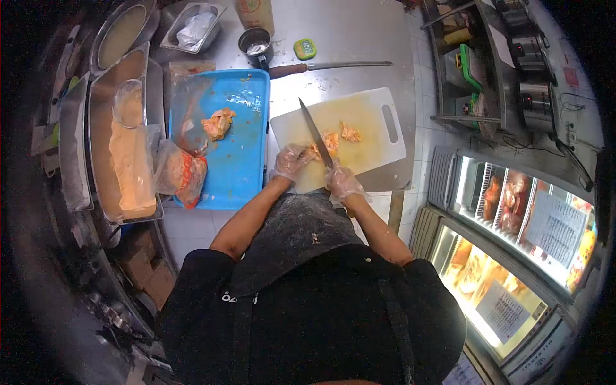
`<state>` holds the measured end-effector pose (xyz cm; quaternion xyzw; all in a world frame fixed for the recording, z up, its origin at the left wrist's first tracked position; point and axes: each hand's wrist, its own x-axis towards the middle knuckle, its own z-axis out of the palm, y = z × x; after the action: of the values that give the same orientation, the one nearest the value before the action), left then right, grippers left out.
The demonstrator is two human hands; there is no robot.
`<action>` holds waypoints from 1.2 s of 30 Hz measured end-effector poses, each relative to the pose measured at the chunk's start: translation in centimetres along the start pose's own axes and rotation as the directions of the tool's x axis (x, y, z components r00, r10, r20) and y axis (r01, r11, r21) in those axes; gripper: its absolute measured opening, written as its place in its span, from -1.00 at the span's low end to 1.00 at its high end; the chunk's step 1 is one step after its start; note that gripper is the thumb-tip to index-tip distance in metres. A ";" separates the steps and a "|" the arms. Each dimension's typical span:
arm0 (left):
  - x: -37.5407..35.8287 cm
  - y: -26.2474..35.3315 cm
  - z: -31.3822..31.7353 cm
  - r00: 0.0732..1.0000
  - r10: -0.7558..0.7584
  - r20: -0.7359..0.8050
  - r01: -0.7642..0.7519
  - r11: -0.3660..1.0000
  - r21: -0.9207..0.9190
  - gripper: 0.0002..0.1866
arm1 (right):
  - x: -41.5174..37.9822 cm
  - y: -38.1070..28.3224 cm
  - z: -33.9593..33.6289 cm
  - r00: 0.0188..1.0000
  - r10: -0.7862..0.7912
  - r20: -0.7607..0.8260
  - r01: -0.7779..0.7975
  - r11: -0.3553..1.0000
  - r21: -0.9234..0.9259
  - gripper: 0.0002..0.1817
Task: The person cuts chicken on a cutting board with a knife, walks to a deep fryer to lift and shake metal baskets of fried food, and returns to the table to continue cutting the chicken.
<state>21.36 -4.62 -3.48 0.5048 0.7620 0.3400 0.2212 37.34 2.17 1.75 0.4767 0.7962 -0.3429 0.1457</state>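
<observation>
My right hand (344, 182), in a clear plastic glove, is closed round the handle of a long knife (312, 127). Its blade points away from me, over a piece of raw marinated chicken (330, 142) on the white cutting board (372, 106). At the board's near left edge, my gloved left hand (290, 162) has its fingers curled against the chicken; the fingertips are partly hidden. A smaller chicken piece (350, 132) lies to the right on the board. Another chunk of chicken (219, 124) rests in the blue tray (256, 86) on the left.
A second long blade with a wooden handle (289, 70) lies behind the board. Near it are a small pot (255, 43) and a green-yellow tub (305, 49). A plastic bag (183, 172) overlaps the tray, beside a steel pan of orange flour (131, 167). Lit fridges (513, 212) stand right.
</observation>
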 end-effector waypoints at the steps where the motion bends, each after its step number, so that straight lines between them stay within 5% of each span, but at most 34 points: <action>1: -0.1 -0.3 0.3 1.000 0.000 0.004 0.000 1.000 0.002 -0.72 | 0.1 -0.1 0.4 0.999 -0.031 0.031 0.032 0.999 -0.027 -0.61; 5: 0.3 -1.7 1.6 0.996 0.053 -0.072 -0.059 0.995 -0.080 -0.69 | 1.0 0.4 2.6 0.991 0.058 0.122 -0.073 0.990 0.119 -0.60; 11: -0.2 -0.7 0.8 0.998 0.041 0.053 -0.042 0.999 0.018 -0.74 | 0.4 -1.2 2.7 0.999 -0.015 -0.028 0.011 0.990 -0.143 -0.64; 17: -0.5 -1.7 2.0 0.997 0.053 0.064 -0.054 0.998 0.013 -0.78 | 1.5 -1.6 3.5 0.993 0.114 -0.021 -0.113 0.993 0.026 -0.66; 20: 0.1 -1.3 2.0 0.998 0.066 0.015 -0.067 0.996 0.056 -0.81 | -0.4 -1.4 2.1 0.995 -0.085 -0.052 0.089 0.992 0.088 -0.70; 23: 0.2 -1.4 2.4 0.998 0.059 0.037 -0.062 0.993 0.103 -0.84 | 1.1 -0.5 3.8 0.992 0.122 -0.042 -0.125 0.991 -0.052 -0.71; 26: -0.6 -1.2 2.3 0.995 -0.021 0.093 0.011 0.994 0.112 -0.86 | 3.5 -0.5 5.0 0.985 -0.047 -0.164 0.052 0.998 0.025 -0.73; 29: -0.3 -0.8 3.2 0.998 0.052 -0.032 -0.047 0.989 0.140 -0.83 | 4.1 1.8 3.9 0.969 -0.183 -0.166 0.188 0.982 0.012 -0.75; 32: 0.1 1.2 1.9 0.943 -0.332 0.034 0.329 0.942 0.061 -0.62 | 2.6 4.5 2.7 0.972 -0.209 -0.106 0.213 0.977 0.022 -0.77; 34: -0.2 3.0 2.0 0.920 -0.392 0.003 0.391 0.918 0.058 -0.58 | 0.9 4.7 1.0 0.954 0.028 -0.297 0.001 0.995 0.097 -0.72; 36: 0.1 3.9 3.2 0.897 -0.443 -0.016 0.443 0.895 0.053 -0.53 | -0.5 5.3 -0.1 0.943 0.063 -0.326 0.008 0.977 0.213 -0.72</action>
<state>25.88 -2.59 -2.73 0.3237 0.8663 0.2602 0.2774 42.13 3.51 -0.07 0.5515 0.7615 -0.3386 -0.0366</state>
